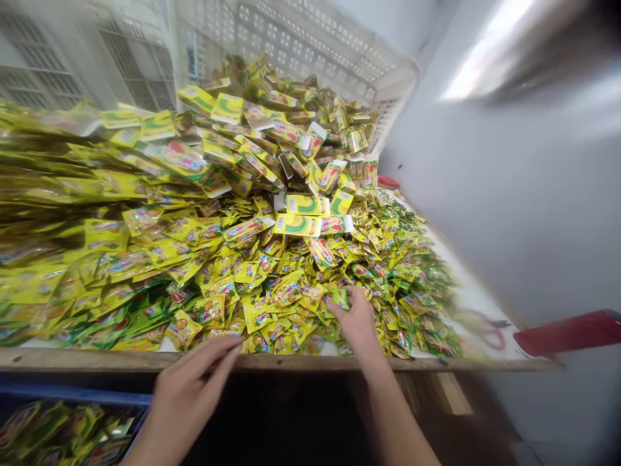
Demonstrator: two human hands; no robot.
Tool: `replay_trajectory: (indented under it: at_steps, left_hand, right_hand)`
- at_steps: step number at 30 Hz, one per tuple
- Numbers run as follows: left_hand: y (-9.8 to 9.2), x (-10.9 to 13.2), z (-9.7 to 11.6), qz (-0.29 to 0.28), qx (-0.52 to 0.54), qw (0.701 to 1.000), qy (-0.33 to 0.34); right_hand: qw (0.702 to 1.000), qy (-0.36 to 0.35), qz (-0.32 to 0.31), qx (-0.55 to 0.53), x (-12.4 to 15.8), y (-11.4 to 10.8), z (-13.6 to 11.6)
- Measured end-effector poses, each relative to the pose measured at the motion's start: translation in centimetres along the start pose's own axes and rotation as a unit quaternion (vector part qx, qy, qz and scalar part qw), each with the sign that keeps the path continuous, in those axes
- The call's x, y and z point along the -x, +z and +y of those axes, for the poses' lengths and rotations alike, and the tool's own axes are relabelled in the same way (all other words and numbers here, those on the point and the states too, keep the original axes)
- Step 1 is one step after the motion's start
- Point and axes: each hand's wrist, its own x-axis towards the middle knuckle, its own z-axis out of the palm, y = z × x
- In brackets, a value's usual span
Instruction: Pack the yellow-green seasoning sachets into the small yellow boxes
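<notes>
My right hand (359, 322) pinches a small green candy packet (339, 298) over the front of a large heap of yellow and green packets (286, 288). At the table's front edge, my left hand (194, 377) has its fingers and thumb drawn together, touching or very close to the nearest yellow packets. Whether anything is between those fingertips is hidden. Flattish yellow cartons (301, 224) with fruit pictures lie on top of the heap, in front of both hands.
A white perforated crate (388, 58) lies tipped behind the heap, cartons spilling from it. Blurred scissors (488, 330) and a dark red object (567, 333) are at the right, near the wall. A blue bin (140, 399) holding packets sits below the wooden table edge (87, 359) at left.
</notes>
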Motion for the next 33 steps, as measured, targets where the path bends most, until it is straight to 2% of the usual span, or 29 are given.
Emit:
replay_trajectory:
  at_steps: [2,4,7,11,14,16,19,21,23,25,29,33]
  left_hand:
    - [3.4,-3.4,1.3,-0.034,0.004,0.999,0.025]
    - [6.4,-6.6,1.9,-0.038,-0.005,0.999,0.013]
    - [8.7,-9.2,1.8,-0.036,-0.007,0.999,-0.025]
    - [8.1,-8.9,2.1,-0.063,0.061,0.993,-0.078]
    - [6.9,-7.4,3.6,-0.119,0.147,0.976,-0.110]
    - [6.5,-6.3,4.8,-0.157,0.183,0.963,-0.121]
    - [6.5,-5.4,5.7,-0.170,0.190,0.959,-0.121]
    - [6.6,-5.3,5.6,-0.165,0.177,0.964,-0.110]
    - [6.6,-5.5,5.4,-0.173,0.161,0.968,-0.089]
    - [6.5,-5.8,5.2,-0.198,0.142,0.968,-0.061]
    - [6.9,-6.3,5.5,-0.244,0.100,0.965,-0.007]
    - [8.0,-7.4,6.0,-0.236,0.047,0.970,0.036]
  right_hand:
    - [1.000,-0.002,-0.005,-0.008,0.3,-1.6,0.9]
    - [0.999,-0.004,-0.015,-0.047,0.9,-2.7,1.4]
    - [0.986,0.012,-0.041,-0.163,1.9,-2.8,1.5]
    - [0.939,0.071,-0.097,-0.323,2.5,-1.3,0.2]
    - [0.917,0.070,-0.128,-0.370,2.4,-0.4,-1.4]
    - [0.902,0.048,-0.188,-0.385,2.5,0.1,-2.6]
    - [0.853,0.046,-0.296,-0.427,3.0,0.3,-3.9]
    - [0.837,0.067,-0.318,-0.441,3.3,0.2,-4.2]
    - [0.836,0.074,-0.330,-0.432,3.5,-0.1,-4.2]
    - [0.852,0.040,-0.338,-0.397,3.7,-0.4,-3.9]
    - [0.922,-0.040,-0.253,-0.290,3.9,-0.4,-2.9]
    - [0.938,-0.034,-0.200,-0.280,4.1,-0.5,-1.5]
